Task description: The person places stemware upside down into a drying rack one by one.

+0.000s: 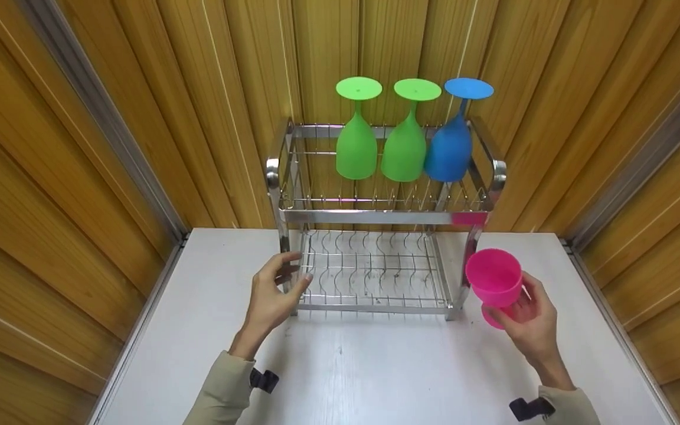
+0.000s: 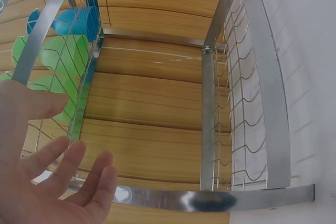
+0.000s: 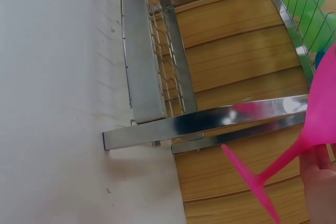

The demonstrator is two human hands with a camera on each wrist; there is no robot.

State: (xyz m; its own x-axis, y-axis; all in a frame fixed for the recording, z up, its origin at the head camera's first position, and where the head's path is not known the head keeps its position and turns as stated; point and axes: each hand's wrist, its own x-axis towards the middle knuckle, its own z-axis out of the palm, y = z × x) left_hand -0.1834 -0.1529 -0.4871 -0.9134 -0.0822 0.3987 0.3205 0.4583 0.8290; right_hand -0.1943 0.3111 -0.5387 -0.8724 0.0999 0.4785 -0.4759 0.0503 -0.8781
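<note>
My right hand grips a pink goblet at the right of the rack, its mouth tipped up toward the head camera. In the right wrist view the stem and foot of the pink goblet stick out past the hand. At the rack's front left post, my left hand has its fingers spread and loosely bent, with nothing in them. On the upper tier of the metal dish rack two green goblets and a blue goblet stand upside down in a row.
The rack's lower tier has wavy wire dividers. Beneath it lies a white tabletop. Wood-patterned walls enclose the back and both sides, with metal strips along the corners.
</note>
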